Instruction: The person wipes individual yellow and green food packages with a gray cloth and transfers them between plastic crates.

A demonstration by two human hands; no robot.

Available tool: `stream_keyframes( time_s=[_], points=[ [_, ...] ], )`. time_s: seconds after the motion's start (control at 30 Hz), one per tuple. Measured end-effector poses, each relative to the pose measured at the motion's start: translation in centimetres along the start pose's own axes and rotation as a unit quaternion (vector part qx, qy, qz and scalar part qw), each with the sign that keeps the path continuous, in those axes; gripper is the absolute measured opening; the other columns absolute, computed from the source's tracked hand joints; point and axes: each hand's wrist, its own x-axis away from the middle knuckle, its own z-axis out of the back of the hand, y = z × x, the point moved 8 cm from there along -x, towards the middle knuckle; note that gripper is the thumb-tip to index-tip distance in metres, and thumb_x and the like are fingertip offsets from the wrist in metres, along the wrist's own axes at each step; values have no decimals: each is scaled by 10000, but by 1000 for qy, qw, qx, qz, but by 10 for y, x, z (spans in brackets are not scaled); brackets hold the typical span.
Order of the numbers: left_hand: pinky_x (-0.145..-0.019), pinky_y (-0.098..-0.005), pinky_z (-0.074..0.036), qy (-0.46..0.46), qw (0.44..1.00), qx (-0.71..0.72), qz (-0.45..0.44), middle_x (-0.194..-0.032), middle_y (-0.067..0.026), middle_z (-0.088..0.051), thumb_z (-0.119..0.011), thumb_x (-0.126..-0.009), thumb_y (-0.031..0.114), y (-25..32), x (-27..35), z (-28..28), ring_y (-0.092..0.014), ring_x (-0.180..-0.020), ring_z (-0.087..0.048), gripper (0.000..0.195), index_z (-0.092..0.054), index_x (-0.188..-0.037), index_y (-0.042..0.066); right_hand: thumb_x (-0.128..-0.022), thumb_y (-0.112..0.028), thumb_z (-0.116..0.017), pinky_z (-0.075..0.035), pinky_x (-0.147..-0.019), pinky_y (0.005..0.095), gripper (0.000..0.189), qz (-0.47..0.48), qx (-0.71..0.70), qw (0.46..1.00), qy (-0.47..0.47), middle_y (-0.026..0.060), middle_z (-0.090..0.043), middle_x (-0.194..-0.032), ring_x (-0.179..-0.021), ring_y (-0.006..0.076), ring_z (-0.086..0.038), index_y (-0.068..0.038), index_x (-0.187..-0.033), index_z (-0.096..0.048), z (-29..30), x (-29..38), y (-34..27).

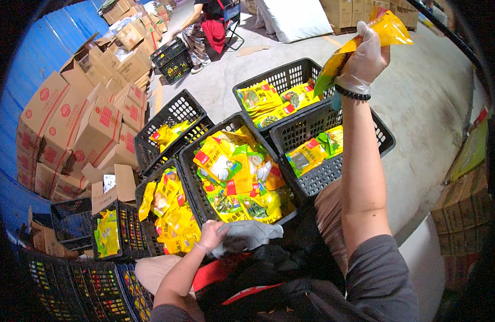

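Note:
My right hand [364, 54], in a clear thin glove, holds up a yellow plastic food pouch [388, 32] above the right-hand crates. My left hand [213, 236], also gloved, grips a crumpled grey cloth [251, 237] close to my lap. Just beyond the cloth stands a black plastic crate [190, 173] heaped with yellow pouches [217, 159]. A crate [308, 193] to its right holds a few pouches [306, 156] lying flat, and the crate [271, 73] behind has stacked pouches [259, 96]. More pouches [177, 223] fill a crate at the left.
Cardboard boxes [94, 124] are piled along a blue wall [12, 100] at the left. Crates [74, 281] stand at the lower left. A seated person [203, 20] is beside crates [173, 60] farther back. A white sack [294, 18] and cartons [344, 14] stand at the back.

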Motion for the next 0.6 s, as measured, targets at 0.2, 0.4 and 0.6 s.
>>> stream_keyframes(
  time_s=[0.2, 0.4, 0.6],
  points=[
    [-693, -429, -430, 30, 999, 10, -5, -735, -156, -601, -624, -803, 245, 9, 1, 7, -351, -760, -549, 182, -638, -801, 64, -784, -45, -627, -408, -598, 223, 37, -3, -1, 1000, -11, -29, -538, -714, -622, 76, -500, -51, -796, -593, 0, 0, -1],
    [-634, -450, -446, 57, 997, 5, -43, -690, -179, -580, -656, -784, 232, 8, 0, 8, -360, -688, -562, 225, -660, -973, 110, -786, -86, -637, -408, -596, 224, 58, -14, 10, 1000, -16, -24, -546, -713, -625, 78, -504, -52, -799, -593, 0, 0, -1],
    [-633, -440, -425, 61, 998, 21, -25, -671, -163, -578, -638, -794, 273, 0, -3, 3, -352, -684, -547, 219, -634, -750, 59, -815, -201, -612, -402, -579, 219, 127, -256, 229, 891, -296, -12, -553, -732, -614, 72, -496, -79, -822, -580, -21, 32, 54]
  ],
)
